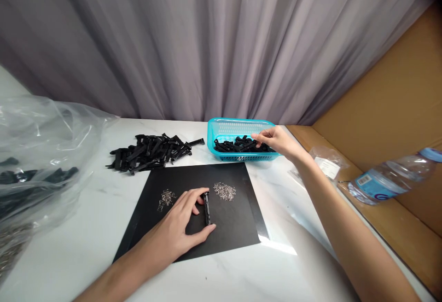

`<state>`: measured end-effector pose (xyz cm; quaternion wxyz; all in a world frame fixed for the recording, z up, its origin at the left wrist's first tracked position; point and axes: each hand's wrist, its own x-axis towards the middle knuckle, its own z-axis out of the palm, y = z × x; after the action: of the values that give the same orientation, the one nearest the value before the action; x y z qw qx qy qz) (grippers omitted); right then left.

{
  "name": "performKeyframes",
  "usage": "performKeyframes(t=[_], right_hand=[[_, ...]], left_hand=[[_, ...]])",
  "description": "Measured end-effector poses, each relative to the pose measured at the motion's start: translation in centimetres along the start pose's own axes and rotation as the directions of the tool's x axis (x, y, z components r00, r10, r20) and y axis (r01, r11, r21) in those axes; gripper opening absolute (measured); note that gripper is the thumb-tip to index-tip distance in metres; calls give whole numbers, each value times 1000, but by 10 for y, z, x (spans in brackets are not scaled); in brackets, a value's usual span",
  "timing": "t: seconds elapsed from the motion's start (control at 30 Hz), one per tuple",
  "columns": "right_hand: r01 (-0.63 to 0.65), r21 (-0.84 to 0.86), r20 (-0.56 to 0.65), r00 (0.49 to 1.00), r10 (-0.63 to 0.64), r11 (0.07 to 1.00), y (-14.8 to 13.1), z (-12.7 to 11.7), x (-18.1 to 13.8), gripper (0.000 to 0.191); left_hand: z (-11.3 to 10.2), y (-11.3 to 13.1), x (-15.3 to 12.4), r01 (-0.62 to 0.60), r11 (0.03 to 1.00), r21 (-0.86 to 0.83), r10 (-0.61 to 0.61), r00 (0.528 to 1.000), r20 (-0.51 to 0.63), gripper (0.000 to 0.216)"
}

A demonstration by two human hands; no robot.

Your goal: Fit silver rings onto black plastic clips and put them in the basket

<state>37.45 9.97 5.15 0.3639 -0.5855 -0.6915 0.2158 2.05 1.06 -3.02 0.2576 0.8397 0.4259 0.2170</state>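
Left-hand fingers (pixel 201 236), spread, hold a black plastic stick (pixel 207 208) over the rectangular black mat (pixel 238 226) near silvery piles (pixel 224 191); right-hand fingers (pixel 263 139), nearly closed, grasp unclear, enter a turquoise plastic basket (pixel 238 128) of sticks (pixel 238 145) behind it.

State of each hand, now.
Left hand: closed, holding one black piece end to end over the black mat.
Right hand: at the blue basket; cannot tell whether its grip holds anything.

Two bare forearms (pixel 338 214), slim bare fingers (pixel 192 196)
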Motion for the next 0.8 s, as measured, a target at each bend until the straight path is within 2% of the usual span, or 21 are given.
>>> performKeyframes(t=[0.23,0.33,0.43,0.53,0.6,0.63,0.73,0.77,0.8], right_hand=[[6,197,96,995,-25,980,0,-8,1,55],[5,212,85,996,-23,977,0,-9,2,56],[30,132,42,998,-36,991,2,-7,2,61],[27,-37,39,999,-26,999,3,-5,1,66],[18,-183,5,1000,-17,983,1,-4,0,62],[20,-259,-50,998,-34,966,-2,-3,-1,57],[89,-393,-213,959,-185,915,-23,8,-7,35],[157,-370,-185,953,-238,916,-33,15,-10,32],[237,-301,-97,956,-277,924,-45,24,-14,31]], left_hand=[[0,-1,0,5,1000,17,-5,1000,16,61],[1,-3,0,-12,1000,20,12,1000,3,62],[1,-3,0,-12,1000,28,12,1000,7,61],[0,-1,-1,4,999,37,-5,1000,27,61],[0,1,-1,10,999,35,-11,999,31,61],[0,2,-1,10,999,32,-11,1000,27,61],[-1,6,-2,-3,1000,24,4,1000,-26,59],[-1,7,-2,-11,1000,24,12,999,-52,59],[-2,9,-2,-21,999,24,22,997,-79,59]])
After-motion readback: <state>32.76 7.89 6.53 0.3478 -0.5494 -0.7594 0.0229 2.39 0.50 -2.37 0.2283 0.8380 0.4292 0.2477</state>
